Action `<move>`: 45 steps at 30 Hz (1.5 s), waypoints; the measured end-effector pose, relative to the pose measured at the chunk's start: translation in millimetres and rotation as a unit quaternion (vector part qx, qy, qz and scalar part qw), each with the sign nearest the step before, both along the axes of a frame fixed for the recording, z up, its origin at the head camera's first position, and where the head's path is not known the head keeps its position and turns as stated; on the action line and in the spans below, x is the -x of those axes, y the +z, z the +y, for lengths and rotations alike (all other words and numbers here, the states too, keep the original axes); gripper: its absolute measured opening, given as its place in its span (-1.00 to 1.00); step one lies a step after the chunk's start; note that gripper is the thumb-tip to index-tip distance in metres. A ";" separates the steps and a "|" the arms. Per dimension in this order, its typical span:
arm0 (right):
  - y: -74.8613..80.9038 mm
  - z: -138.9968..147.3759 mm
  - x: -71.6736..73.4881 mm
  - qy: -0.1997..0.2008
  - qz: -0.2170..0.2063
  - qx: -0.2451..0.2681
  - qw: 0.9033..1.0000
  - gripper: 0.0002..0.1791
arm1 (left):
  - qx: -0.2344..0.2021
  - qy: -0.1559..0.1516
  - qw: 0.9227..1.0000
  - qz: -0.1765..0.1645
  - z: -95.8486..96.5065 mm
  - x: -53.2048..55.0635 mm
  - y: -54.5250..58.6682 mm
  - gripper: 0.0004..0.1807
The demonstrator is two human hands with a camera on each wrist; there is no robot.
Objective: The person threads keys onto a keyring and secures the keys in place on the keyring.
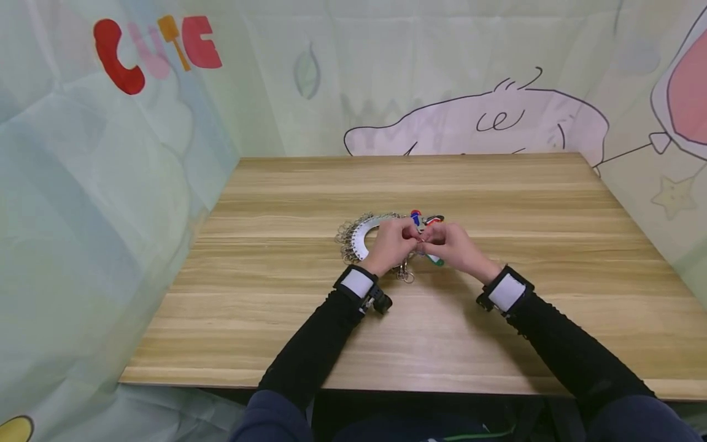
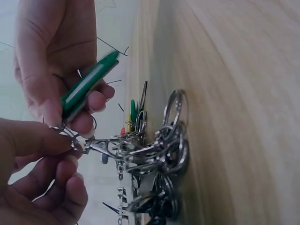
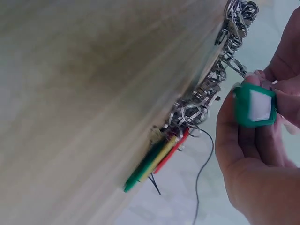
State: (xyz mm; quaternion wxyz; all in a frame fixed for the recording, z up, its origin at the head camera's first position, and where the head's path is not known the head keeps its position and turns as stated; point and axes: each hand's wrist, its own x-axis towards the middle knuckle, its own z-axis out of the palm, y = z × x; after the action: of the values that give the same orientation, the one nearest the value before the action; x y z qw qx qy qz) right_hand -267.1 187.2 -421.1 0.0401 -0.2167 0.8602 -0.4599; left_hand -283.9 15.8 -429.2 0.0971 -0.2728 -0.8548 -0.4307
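Above the table's middle, both hands meet at a small metal split ring (image 2: 77, 143). My left hand (image 1: 391, 244) pinches it between thumb and fingertips. My right hand (image 1: 454, 250) holds a green key tag (image 2: 89, 86) with a white label, close against that ring. In the left wrist view a metal clasp runs from the ring towards a cluster of metal rings and clasps (image 2: 164, 150). Partly behind my left hand lies a white ring-shaped band (image 1: 360, 238) with many metal key rings around its edge. Fingers hide part of the join between tag and ring.
Green, yellow and red key tags (image 3: 159, 159) hang at the far side of the metal cluster. Blue and red pieces (image 1: 416, 217) show just beyond the hands. The wooden table (image 1: 248, 294) meets a printed cloth backdrop (image 1: 276, 92) at its back and sides.
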 end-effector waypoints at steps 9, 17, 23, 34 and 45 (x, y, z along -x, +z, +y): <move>3.5 -2.4 -2.9 0.006 0.036 -0.001 0.999 -0.92 | 0.004 -0.003 1.000 -0.030 -1.4 3.6 3.3 -0.89; -0.9 1.2 1.6 -0.011 0.015 0.023 1.000 -0.91 | -0.012 -0.005 0.997 -0.078 -5.1 4.0 4.2 -0.94; 2.2 3.5 3.8 -0.028 -0.073 0.055 0.995 -0.83 | 0.002 -0.012 0.994 -0.113 -7.5 4.3 7.2 -0.95; 4.2 5.0 4.3 -0.033 -0.116 0.076 0.990 -0.78 | 0.009 -0.051 0.995 -0.080 -8.8 2.8 3.6 -0.92; 1.6 1.6 4.1 -0.034 -0.092 0.076 0.992 -0.79 | -0.002 -0.045 0.992 -0.120 -9.9 4.1 2.2 -0.88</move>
State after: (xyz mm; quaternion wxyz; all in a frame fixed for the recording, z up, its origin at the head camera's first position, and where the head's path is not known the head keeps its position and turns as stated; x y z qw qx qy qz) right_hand -271.2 188.8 -419.5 0.0869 -0.1466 0.8223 -0.5430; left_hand -288.0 5.9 -427.0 -0.0245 -0.2570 -0.8462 -0.4661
